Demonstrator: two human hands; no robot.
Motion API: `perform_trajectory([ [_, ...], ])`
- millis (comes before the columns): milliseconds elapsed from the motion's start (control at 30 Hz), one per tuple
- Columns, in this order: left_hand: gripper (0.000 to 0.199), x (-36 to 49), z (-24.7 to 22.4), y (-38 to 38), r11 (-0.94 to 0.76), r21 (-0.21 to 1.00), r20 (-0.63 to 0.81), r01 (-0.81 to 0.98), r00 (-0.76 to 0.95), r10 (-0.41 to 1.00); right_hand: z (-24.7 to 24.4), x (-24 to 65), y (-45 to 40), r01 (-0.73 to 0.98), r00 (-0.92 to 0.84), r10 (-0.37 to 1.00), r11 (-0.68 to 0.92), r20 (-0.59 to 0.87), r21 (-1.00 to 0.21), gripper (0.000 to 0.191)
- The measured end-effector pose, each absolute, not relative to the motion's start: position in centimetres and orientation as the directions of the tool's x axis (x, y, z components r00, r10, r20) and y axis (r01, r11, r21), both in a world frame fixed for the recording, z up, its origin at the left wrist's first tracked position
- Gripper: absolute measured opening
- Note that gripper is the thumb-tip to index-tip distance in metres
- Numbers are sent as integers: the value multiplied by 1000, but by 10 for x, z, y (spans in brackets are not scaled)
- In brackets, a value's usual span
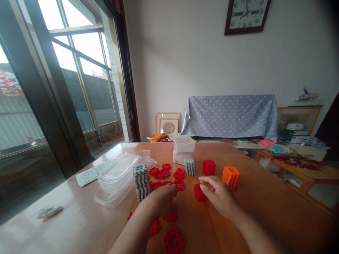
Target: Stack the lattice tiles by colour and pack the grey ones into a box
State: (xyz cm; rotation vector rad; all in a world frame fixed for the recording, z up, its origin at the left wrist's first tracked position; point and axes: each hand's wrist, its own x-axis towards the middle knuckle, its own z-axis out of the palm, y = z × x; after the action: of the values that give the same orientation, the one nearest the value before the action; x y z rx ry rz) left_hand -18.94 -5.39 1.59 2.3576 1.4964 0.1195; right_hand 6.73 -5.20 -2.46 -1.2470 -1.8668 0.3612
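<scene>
My left hand [164, 200] reaches over the scattered red interlocking plastic tiles [162, 173] in the middle of the table. Its back faces me, so most of its fingers are hidden, along with anything in them. My right hand [221, 194] has thumb and fingers apart, the thumb tip at the edge of a short red tile stack [199, 192]. Farther back stand a taller red stack [209, 167], an orange stack [231, 177] and a small grey stack [189, 166]. A tall grey stack [142, 183] rises left of my left hand. One red tile [174, 241] lies close to me.
Clear plastic lids and containers [116, 173] lie at the left, beside a paper booklet [91, 173]. Two clear boxes [184, 145] are stacked at the back. A small plastic packet [49, 211] rests near the left edge of the wooden table [212, 229].
</scene>
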Motion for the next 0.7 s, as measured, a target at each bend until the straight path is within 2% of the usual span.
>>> perform_trajectory([
  [133,27,-191,18,-54,-388,366,-77,846,443,893,-19,44,-71,614,-260,820,548,510,-568,22],
  [333,62,-187,23,-59,-413,210,-202,886,452,869,-11,28,-89,578,-344,804,589,486,-565,20],
  [700,52,-176,14,-56,-471,132,-128,872,486,865,-9,26,-90,577,-313,823,561,475,-593,21],
])
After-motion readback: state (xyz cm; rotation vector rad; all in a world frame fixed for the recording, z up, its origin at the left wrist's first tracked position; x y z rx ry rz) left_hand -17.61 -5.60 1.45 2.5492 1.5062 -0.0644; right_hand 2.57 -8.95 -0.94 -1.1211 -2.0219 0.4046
